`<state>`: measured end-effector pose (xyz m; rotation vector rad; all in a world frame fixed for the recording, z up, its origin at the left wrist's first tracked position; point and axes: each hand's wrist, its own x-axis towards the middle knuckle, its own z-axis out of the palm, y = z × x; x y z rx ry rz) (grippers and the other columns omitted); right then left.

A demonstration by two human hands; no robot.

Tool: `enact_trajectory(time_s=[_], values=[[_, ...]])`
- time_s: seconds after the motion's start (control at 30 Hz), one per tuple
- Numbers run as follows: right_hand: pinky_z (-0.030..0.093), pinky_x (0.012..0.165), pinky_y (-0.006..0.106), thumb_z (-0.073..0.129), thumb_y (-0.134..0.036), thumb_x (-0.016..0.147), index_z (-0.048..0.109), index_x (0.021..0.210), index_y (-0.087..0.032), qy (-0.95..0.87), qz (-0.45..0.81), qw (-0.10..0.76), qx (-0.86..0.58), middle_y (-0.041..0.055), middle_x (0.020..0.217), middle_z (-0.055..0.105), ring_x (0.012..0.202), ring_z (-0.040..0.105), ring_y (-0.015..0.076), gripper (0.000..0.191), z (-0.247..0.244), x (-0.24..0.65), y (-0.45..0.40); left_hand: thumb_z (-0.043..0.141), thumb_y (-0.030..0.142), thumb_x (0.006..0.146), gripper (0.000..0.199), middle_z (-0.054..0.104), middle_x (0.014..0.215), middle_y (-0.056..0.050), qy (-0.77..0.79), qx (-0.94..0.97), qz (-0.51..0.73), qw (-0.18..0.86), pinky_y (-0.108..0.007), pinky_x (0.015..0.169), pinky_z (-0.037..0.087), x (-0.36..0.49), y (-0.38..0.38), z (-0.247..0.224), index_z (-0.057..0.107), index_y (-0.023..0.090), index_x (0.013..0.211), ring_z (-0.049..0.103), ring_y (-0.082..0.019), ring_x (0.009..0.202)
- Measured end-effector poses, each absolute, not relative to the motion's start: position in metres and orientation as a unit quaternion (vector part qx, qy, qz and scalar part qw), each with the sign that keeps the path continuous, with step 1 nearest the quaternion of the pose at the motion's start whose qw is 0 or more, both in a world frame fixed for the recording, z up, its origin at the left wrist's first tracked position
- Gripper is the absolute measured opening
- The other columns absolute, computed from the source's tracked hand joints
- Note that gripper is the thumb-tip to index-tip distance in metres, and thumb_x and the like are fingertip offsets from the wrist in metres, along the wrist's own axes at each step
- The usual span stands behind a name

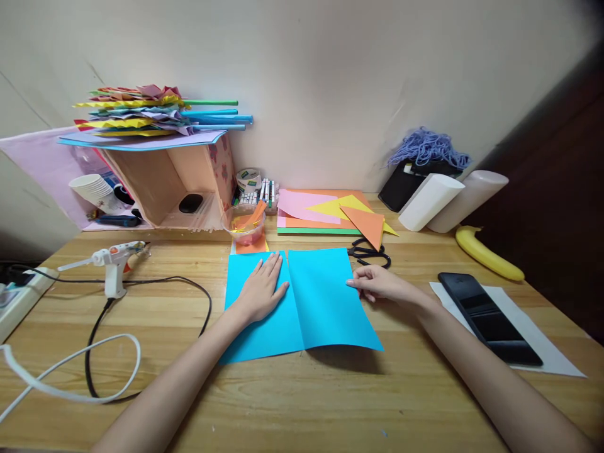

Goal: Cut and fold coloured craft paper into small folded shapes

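We see a blue sheet (pixel 330 296) mid-table (pixel 264 406), long axis left to right, its crease pointing away from us. Left hand (pixel 263 292) lies flat on the left half, grasping nothing; right hand (pixel 377 283) pinches the right edge, that half raised (shadow underneath). We can't see the blades of the scissors (pixel 372 254), hidden by the sheet; both forearms are cut off.

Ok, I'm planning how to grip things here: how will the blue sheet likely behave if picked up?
The blue sheet is probably light and floppy: its raised right half bows where the right hand holds its edge. It would likely hinge at the middle crease. Without the left hand pressing on its left half, it might slide.
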<state>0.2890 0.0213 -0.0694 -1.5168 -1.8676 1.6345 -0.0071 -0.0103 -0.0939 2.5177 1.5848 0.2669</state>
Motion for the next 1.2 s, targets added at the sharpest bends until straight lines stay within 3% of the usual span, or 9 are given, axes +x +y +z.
enact_trajectory(time_s=[0.2,0.37,0.7,1.07,1.2], values=[[0.029,0.038,0.021,0.058,-0.056,0.067,0.046,0.062,-0.019,-0.599,0.476,0.292,-0.574,-0.007,0.037,0.042,0.033,0.037,0.0079,0.039,-0.086,0.281,0.029,0.02,0.045,0.09,0.06,0.015,0.146,-0.01,0.509,0.851,0.111,0.067,-0.038,0.11,0.011,-0.002,-0.018,-0.088,0.017,0.011,0.139,0.011,-0.019,0.134],[0.028,0.039,0.021,0.062,-0.055,0.061,0.048,0.062,-0.018,-0.576,0.454,0.339,-0.589,-0.0051,0.045,0.047,0.039,0.039,0.0081,0.04,-0.095,0.282,0.035,0.022,0.046,0.09,0.061,0.015,0.146,-0.01,0.477,0.87,0.1,0.075,-0.039,0.11,0.009,0.005,-0.025,-0.088,0.016,0.012,0.139,0.011,-0.02,0.134],[0.024,0.039,0.02,0.061,-0.054,0.065,0.044,0.055,-0.018,-0.635,0.486,0.217,-0.559,-0.0065,0.034,0.04,0.033,0.035,0.0072,0.041,-0.084,0.302,0.035,0.024,0.048,0.088,0.063,0.012,0.147,-0.009,0.477,0.872,0.082,0.076,-0.043,0.109,0.009,0.007,-0.027,-0.092,0.013,0.015,0.14,0.01,-0.022,0.135],[0.025,0.037,0.021,0.058,-0.056,0.066,0.04,0.054,-0.02,-0.592,0.483,0.207,-0.611,-0.0053,0.036,0.044,0.031,0.038,0.0078,0.042,-0.078,0.303,0.012,0.023,0.05,0.088,0.064,0.012,0.147,-0.01,0.477,0.873,0.078,0.066,-0.043,0.109,0.01,0.008,-0.026,-0.094,0.013,0.013,0.14,0.009,-0.021,0.135],[0.028,0.041,0.021,0.057,-0.057,0.067,0.049,0.063,-0.018,-0.593,0.496,0.222,-0.594,-0.0047,0.046,0.047,0.039,0.04,0.0077,0.041,-0.077,0.308,-0.001,0.022,0.05,0.088,0.064,0.011,0.147,-0.01,0.477,0.873,0.079,0.065,-0.043,0.109,0.01,0.008,-0.026,-0.094,0.013,0.014,0.14,0.008,-0.021,0.135]])
